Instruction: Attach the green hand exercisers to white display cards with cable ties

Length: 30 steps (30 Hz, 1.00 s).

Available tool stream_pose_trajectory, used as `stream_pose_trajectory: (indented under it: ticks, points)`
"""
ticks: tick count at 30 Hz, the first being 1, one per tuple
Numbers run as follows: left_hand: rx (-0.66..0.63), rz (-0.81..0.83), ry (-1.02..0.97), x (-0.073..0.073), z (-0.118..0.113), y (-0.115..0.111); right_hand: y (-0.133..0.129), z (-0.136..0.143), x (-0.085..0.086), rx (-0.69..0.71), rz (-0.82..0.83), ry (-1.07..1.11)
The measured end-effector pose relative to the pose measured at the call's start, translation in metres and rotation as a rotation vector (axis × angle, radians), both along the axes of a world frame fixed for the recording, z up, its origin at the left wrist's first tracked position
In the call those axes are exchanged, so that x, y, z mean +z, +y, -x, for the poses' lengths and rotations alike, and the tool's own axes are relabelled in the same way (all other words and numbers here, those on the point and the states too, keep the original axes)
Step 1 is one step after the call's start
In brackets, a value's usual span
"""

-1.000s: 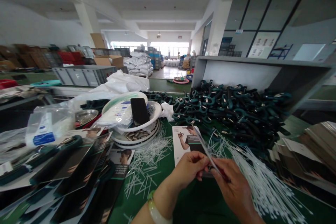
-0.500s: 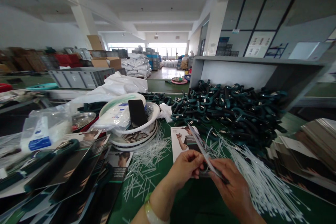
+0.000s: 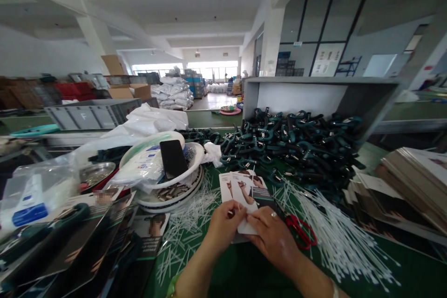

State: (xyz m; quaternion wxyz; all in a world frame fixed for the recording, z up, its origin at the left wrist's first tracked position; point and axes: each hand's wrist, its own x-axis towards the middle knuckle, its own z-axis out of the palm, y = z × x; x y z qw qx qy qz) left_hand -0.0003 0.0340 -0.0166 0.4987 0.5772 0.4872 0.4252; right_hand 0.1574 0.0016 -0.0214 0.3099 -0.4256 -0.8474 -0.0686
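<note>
A printed cardboard card [image 3: 244, 191] with a picture of a person lies face up in front of me, overlapping another card [image 3: 225, 186] beneath it. My left hand [image 3: 225, 219] is closed in a pinch over the card's near part, with a thin white strip like a cable tie at its fingertips. From the right, my right hand [image 3: 272, 233] grips the card's near edge, its fingertips meeting the left ones. Red-handled scissors [image 3: 302, 232] lie just right of my right hand. A fan of long white cable ties [image 3: 345, 237] spreads further right.
A large heap of dark green-handled tools [image 3: 289, 144] spills from a grey bin [image 3: 321, 81]. Cut tie pieces [image 3: 188, 223] litter the green table. White bowls [image 3: 195, 181] hold metal parts and a phone [image 3: 173, 159]. Carded tools [image 3: 87, 242] are piled left; card stacks [image 3: 415, 181] stand right.
The card, tilted up on edge before, now lies flatter over the other card. My right hand has moved left to meet my left hand, uncovering the scissors. The view has shifted slightly right.
</note>
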Motion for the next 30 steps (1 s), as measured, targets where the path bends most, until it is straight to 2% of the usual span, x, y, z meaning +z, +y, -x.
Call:
stream_pose_trajectory:
  ticks: [3,5,8,10,11,13,15,17,20,25,28,30]
  points:
    - [0.242,-0.177,0.125,-0.009,0.008,0.011,0.014,0.007,-0.004,-0.047,0.004,0.015]
    - [0.363,-0.205,0.178,-0.016,0.013,0.015,0.020,0.010,-0.007,-0.120,0.045,0.058]
    - [0.402,-0.145,0.187,-0.028,0.015,0.015,0.027,0.001,-0.009,-0.098,0.148,0.096]
    - [0.378,-0.164,0.208,-0.037,0.013,0.012,0.038,-0.022,-0.005,-0.070,0.174,0.077]
    - [0.358,-0.189,0.242,-0.041,0.011,0.011,0.047,-0.039,-0.001,-0.114,0.172,0.050]
    - [0.305,-0.234,0.347,-0.048,0.007,0.011,0.070,-0.081,0.011,-0.439,0.102,-0.060]
    - [0.268,-0.255,0.440,-0.055,0.003,0.012,0.097,-0.124,0.021,-0.747,0.214,-0.349]
    - [0.275,-0.284,0.477,-0.060,0.000,0.014,0.119,-0.160,0.029,-0.824,0.306,-0.424]
    - [0.309,-0.357,0.483,-0.066,0.000,0.014,0.137,-0.192,0.030,-0.807,0.390,-0.489]
    - [0.304,-0.356,0.505,-0.067,0.006,0.011,0.135,-0.214,0.026,-0.653,0.407,-0.517]
    - [0.304,-0.373,0.496,-0.065,0.006,0.010,0.126,-0.210,0.032,-0.580,0.278,-0.391]
    - [0.270,-0.375,0.466,-0.063,0.005,0.009,0.120,-0.192,0.042,-0.529,0.168,-0.205]
